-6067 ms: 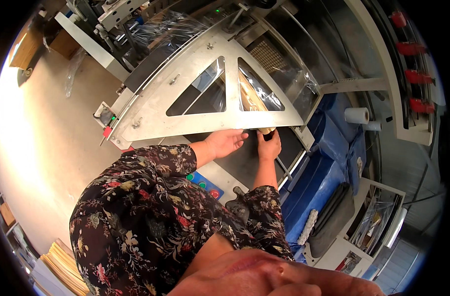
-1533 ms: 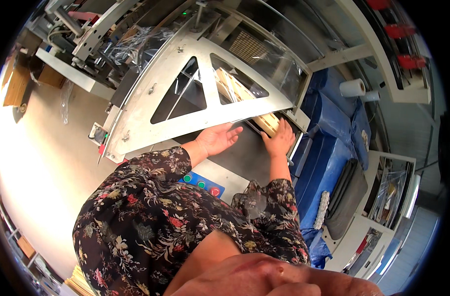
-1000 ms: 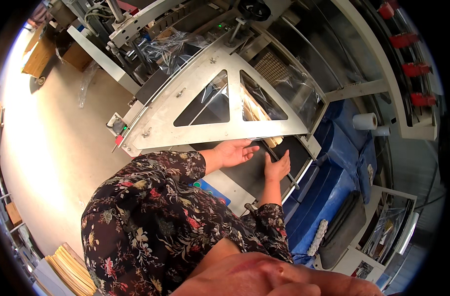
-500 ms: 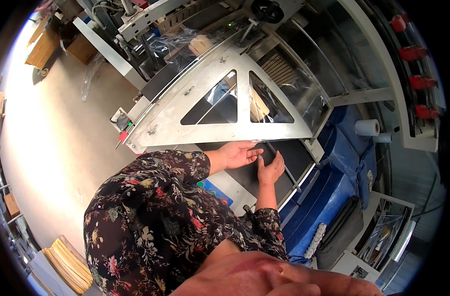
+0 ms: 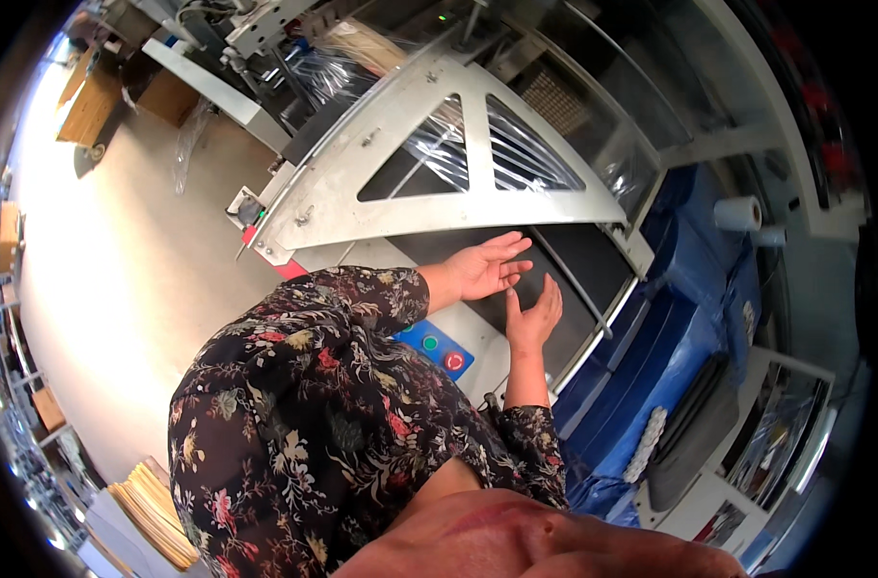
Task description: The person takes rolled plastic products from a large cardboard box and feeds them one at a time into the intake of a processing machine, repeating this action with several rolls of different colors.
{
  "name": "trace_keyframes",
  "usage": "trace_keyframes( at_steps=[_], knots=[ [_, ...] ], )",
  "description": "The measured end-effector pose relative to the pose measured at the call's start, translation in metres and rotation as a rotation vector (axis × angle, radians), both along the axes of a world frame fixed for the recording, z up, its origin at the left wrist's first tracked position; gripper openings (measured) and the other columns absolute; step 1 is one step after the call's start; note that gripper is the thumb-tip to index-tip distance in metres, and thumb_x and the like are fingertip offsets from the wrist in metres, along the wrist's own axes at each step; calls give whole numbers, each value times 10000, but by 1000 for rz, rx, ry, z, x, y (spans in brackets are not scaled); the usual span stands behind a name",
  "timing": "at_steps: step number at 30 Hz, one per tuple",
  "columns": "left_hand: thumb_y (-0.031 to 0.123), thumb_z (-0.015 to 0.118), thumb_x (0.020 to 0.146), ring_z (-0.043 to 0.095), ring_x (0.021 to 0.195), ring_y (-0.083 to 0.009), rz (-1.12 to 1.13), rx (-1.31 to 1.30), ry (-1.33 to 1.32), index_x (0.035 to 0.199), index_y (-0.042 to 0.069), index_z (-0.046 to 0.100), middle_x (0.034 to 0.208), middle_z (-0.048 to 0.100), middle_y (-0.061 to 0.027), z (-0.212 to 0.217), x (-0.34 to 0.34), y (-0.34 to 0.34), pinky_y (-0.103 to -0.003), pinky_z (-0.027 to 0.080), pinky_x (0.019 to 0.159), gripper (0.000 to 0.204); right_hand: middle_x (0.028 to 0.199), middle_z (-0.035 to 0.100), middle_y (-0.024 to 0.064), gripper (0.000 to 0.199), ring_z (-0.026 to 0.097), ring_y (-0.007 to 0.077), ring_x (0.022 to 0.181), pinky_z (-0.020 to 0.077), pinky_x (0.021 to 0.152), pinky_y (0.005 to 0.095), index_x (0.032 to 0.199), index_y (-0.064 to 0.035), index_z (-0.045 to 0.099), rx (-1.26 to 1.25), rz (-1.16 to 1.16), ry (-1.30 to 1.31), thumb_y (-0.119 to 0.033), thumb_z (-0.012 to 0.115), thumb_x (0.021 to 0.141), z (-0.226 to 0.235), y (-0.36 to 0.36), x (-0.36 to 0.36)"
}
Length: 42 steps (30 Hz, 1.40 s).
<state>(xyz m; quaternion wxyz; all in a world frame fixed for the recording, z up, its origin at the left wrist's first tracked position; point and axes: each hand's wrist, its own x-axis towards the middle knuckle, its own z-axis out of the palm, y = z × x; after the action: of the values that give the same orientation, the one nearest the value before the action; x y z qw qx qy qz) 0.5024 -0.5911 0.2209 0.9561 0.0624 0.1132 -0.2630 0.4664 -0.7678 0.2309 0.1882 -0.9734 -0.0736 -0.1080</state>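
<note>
My left hand (image 5: 487, 269) reaches in from the left over the dark bed (image 5: 578, 279) of a machine, fingers stretched and slightly spread, holding nothing. Just to its right and nearer to me, my right hand (image 5: 535, 316) is raised with fingers pointing away and thumb apart; it is empty too. Beyond both hands stands a white metal frame (image 5: 400, 217) with two triangular windows. Wrinkled clear film (image 5: 525, 149) shows through the windows. A thin metal rod (image 5: 574, 282) crosses the bed beside my right hand.
A blue control panel (image 5: 429, 339) with a green and a red button lies below my left forearm. Blue plastic-covered stacks (image 5: 641, 356) stand to the right, near a white film roll (image 5: 737, 214). A flat tan piece (image 5: 366, 48) and film lie behind the frame. Cardboard boxes (image 5: 92, 101) are at far left.
The white frame's near edge sits farther from my hands, and my hands have parted slightly. The tan piece seen through the window is gone from there; wrinkled film shows instead. The view has shifted slightly.
</note>
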Motion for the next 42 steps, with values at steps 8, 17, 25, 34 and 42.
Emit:
trace_keyframes(
  at_steps=[8, 17, 25, 34, 42],
  knots=[
    [98, 635, 878, 535, 1150, -271, -320, 17, -127, 1322, 143, 512, 1457, 424, -88, 12, -14, -7, -363, 456, 895, 463, 1288, 531, 188, 679, 440, 370, 1253, 288, 1073, 492, 1309, -24, 476, 160, -321, -183, -290, 741, 744, 9, -36, -62],
    [185, 663, 877, 499, 1235, -261, -1083, 164, -357, 1451, 125, 354, 1497, 361, -128, 47, -60, 15, -366, 432, 988, 655, 1280, 543, 229, 602, 488, 357, 1222, 378, 1037, 388, 1259, 24, 526, 443, -1742, -105, -355, 684, 819, -96, -155, -276],
    [181, 682, 850, 471, 1267, -243, -1425, 453, -209, 1454, 129, 342, 1492, 379, -100, 28, -112, -20, -365, 368, 1042, 695, 808, 614, 152, 534, 580, 260, 709, 459, 578, 433, 982, 58, 645, 1324, -1680, 607, -437, 702, 790, -347, -114, -308],
    [21, 626, 814, 457, 1286, -255, -1343, 689, -139, 1443, 88, 347, 1471, 409, -108, -13, -130, -4, -399, 333, 1082, 691, 1089, 639, 241, 632, 627, 337, 1024, 494, 847, 410, 1140, 69, 597, 1141, -1615, 664, -426, 702, 761, -399, -106, -234],
    [121, 648, 841, 444, 1284, -257, -1434, 592, -271, 1451, 101, 344, 1455, 417, -123, 0, -139, -37, -392, 325, 1074, 681, 1055, 658, 193, 867, 641, 317, 970, 512, 825, 402, 1234, 113, 513, 1358, -1799, 460, -377, 853, 604, -318, -151, -249]
  ],
)
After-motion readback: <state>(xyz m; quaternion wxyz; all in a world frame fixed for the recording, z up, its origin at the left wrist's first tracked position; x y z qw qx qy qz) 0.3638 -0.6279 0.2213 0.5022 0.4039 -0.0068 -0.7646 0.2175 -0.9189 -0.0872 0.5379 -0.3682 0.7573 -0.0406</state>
